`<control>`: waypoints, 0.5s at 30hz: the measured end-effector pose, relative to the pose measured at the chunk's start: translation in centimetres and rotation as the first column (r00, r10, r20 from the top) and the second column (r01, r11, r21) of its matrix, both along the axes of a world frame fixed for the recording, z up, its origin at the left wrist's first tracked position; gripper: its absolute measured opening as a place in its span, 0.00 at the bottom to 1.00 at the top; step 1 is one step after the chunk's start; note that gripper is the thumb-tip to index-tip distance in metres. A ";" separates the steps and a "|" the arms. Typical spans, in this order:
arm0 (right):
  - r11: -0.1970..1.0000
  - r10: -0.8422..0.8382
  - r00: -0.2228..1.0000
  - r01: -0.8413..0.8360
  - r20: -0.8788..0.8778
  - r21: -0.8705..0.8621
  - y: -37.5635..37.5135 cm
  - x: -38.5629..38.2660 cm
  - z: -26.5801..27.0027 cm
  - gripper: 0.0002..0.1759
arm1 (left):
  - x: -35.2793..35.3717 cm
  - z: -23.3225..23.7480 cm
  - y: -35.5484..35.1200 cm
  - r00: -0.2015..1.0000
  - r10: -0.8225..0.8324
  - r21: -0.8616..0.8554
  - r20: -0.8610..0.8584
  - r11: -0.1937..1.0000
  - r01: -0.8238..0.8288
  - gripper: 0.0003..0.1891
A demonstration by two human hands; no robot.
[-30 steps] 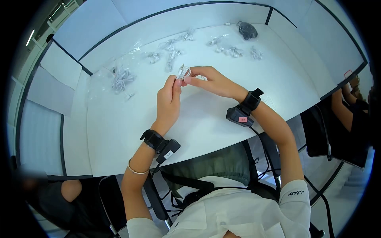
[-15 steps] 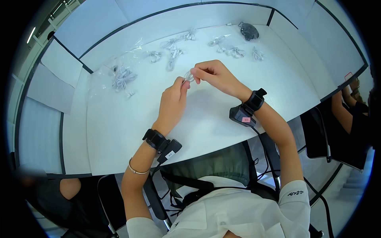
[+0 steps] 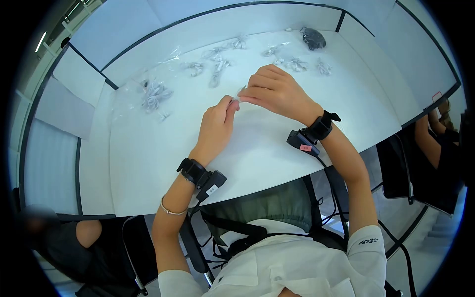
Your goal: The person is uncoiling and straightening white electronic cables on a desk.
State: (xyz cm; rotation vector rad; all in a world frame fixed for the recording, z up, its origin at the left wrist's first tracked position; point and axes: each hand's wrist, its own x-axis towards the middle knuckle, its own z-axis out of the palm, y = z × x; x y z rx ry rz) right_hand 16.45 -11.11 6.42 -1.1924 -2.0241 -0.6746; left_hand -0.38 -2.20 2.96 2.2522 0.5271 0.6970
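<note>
A small coil of white cable (image 3: 237, 99) is held above the middle of the white table. My left hand (image 3: 215, 123) grips it from below, closed in a pinch between thumb and fingers. My right hand (image 3: 281, 94) comes in from the right, its fingertips pinched together at the coil's upper end. Fingers partly cover the coil, so its plugs cannot be made out. Beyond my hands lie several bundled white cables, among them a long bundle (image 3: 216, 74) and a short one (image 3: 194, 68).
At the left, a clear plastic bag (image 3: 127, 106) lies beside a larger heap of white cables (image 3: 156, 95). Another cable bundle (image 3: 323, 67) sits at the right rear, near a dark mesh pouch (image 3: 312, 38). White partitions (image 3: 217, 25) border the table. Other people sit on both sides.
My right hand has shifted slightly up and turned, its fingers now more closed over the coil's upper end. The left hand stays in place, still holding the cable.
</note>
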 end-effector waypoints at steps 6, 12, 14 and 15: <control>0.999 0.008 0.999 -0.010 -0.036 -0.049 0.3 -0.2 -0.7 0.10 | -0.1 -0.3 1.2 0.996 0.088 -0.054 0.024 0.995 -0.087 0.12; 0.968 0.020 0.956 -0.093 -0.294 -0.234 0.0 -1.3 -0.7 0.08 | -0.2 -0.7 1.5 0.984 0.107 -0.114 0.139 0.989 -0.092 0.10; 0.927 -0.001 0.901 -0.162 -0.435 -0.338 0.0 -1.8 -0.8 0.06 | -0.1 -1.5 2.0 0.973 0.084 -0.161 0.213 0.986 -0.050 0.10; 0.907 0.003 0.860 -0.218 -0.511 -0.360 0.2 -1.9 -0.9 0.05 | -0.2 -1.4 2.0 0.975 0.098 -0.140 0.199 0.988 -0.071 0.09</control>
